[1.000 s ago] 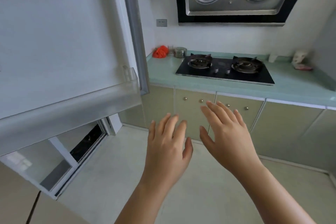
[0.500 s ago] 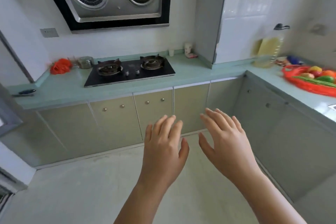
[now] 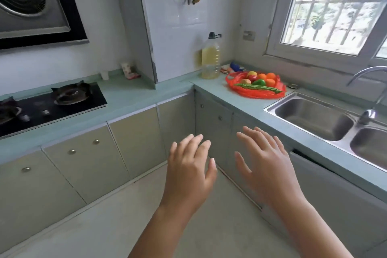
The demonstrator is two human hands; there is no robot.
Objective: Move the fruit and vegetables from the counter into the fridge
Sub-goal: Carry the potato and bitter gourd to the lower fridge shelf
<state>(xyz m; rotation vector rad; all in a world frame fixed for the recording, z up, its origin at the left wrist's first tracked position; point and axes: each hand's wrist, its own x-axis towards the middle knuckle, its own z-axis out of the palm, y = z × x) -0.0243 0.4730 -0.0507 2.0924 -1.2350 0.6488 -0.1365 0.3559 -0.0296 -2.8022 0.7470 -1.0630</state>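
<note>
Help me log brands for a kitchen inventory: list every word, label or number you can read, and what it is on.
No text is legible.
Print on the small carton by the pillar: too blurred to read.
The oil bottle: no label shows.
The packets beside it: too small to read.

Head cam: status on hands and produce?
Left hand, right hand open, empty. Produce in red bag on counter beside sink, untouched. Nothing seen blocking reach.
</note>
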